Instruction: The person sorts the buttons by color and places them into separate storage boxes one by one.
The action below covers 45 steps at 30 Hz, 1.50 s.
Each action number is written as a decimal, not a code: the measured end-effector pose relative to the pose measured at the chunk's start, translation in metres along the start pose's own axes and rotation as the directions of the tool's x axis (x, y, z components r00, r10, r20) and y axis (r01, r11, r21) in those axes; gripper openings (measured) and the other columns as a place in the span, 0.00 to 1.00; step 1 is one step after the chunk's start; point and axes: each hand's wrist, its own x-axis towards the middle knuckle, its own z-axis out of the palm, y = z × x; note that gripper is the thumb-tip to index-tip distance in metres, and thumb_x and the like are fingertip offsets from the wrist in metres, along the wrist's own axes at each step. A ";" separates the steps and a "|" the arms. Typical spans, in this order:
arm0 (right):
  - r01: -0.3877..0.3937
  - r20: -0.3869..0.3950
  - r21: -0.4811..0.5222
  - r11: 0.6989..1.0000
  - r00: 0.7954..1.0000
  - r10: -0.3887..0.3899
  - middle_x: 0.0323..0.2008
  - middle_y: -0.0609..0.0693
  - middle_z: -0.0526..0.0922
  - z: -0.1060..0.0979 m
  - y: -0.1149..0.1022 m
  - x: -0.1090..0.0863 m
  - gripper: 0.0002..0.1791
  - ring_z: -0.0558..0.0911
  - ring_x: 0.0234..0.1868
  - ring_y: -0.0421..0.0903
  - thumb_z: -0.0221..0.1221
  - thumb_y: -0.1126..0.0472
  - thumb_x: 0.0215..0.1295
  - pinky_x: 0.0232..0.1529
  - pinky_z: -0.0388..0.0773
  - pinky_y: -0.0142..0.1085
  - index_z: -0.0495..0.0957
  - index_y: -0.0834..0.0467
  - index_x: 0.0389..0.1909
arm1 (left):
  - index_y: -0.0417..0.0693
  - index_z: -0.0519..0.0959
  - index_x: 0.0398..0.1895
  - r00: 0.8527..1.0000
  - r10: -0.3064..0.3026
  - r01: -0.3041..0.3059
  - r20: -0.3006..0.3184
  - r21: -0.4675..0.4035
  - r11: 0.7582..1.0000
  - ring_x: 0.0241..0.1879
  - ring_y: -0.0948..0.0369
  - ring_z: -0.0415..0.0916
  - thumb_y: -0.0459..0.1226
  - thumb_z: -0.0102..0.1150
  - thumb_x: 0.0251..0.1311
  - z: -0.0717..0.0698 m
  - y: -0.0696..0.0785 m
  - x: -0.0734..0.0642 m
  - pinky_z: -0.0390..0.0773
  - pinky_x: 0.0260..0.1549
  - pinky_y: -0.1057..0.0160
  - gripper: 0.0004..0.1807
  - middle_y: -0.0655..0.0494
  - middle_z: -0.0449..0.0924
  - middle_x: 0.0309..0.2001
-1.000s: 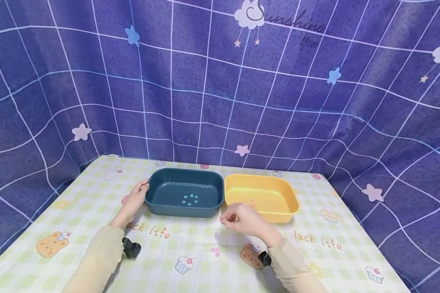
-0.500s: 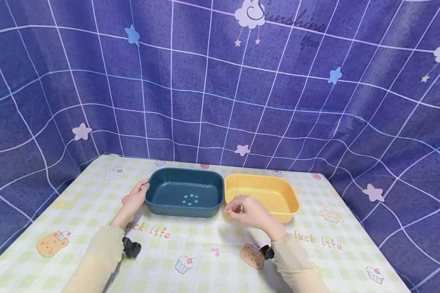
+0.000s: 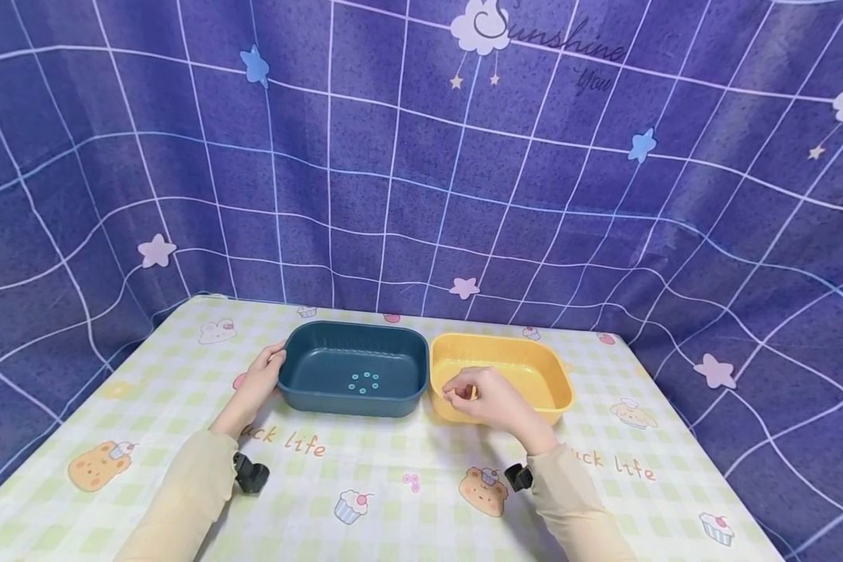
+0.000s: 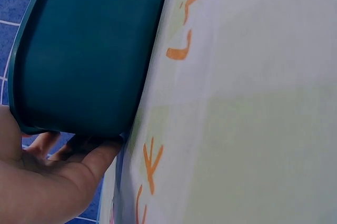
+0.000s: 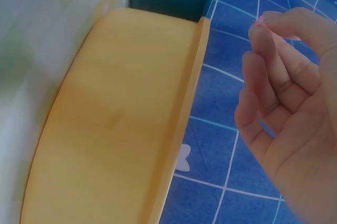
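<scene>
Gridded blue curtain (image 5: 216,103) backs a tiny bright pink piece (image 5: 260,20).

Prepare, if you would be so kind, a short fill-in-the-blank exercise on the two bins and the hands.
The dark teal, rounded rectangular plastic bin is touched by the person's ____ hand.
The right hand pinches a small piece whose colour is ____.
The small, round, light-teal pieces inside the dark teal bin number ____.
In the head view, the yellow, rounded rectangular plastic bin stands to the ____ of the dark teal one.
Missing words: left; pink; six; right.
</scene>
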 end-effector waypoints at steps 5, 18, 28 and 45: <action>-0.054 -0.010 0.002 0.999 0.998 0.054 0.25 0.41 0.79 -0.003 0.007 -0.003 0.05 0.73 0.27 0.33 0.62 0.62 0.58 0.29 0.74 0.26 0.84 0.56 0.34 | 0.46 0.47 0.74 1.000 0.007 -0.007 0.004 0.004 1.000 0.67 0.41 0.54 0.47 0.27 0.73 0.000 0.000 0.001 0.66 0.60 0.41 0.30 0.36 0.47 0.72; -0.096 -0.031 0.016 0.995 0.995 0.097 0.25 0.43 0.80 -0.011 0.021 -0.006 0.06 0.74 0.26 0.34 0.60 0.64 0.57 0.28 0.74 0.26 0.84 0.57 0.34 | 0.46 0.46 0.74 1.000 0.019 -0.019 0.005 0.021 1.000 0.68 0.42 0.53 0.48 0.27 0.73 -0.001 0.003 -0.001 0.65 0.60 0.42 0.30 0.37 0.47 0.72; -0.138 -0.064 0.023 0.990 0.988 0.139 0.23 0.42 0.80 -0.016 0.037 -0.011 0.06 0.74 0.26 0.35 0.61 0.64 0.57 0.28 0.74 0.27 0.84 0.57 0.35 | 0.47 0.46 0.74 1.000 0.012 -0.012 0.002 0.033 0.999 0.68 0.42 0.52 0.49 0.27 0.73 -0.001 0.002 -0.002 0.65 0.60 0.42 0.30 0.38 0.46 0.72; -0.176 -0.148 0.003 0.984 0.974 0.174 0.21 0.42 0.79 -0.016 0.064 -0.021 0.04 0.73 0.24 0.34 0.63 0.65 0.55 0.26 0.72 0.26 0.84 0.59 0.31 | 0.46 0.45 0.74 1.000 0.016 -0.017 0.014 0.023 1.000 0.68 0.42 0.53 0.49 0.26 0.73 0.000 0.002 -0.003 0.66 0.60 0.42 0.31 0.37 0.45 0.73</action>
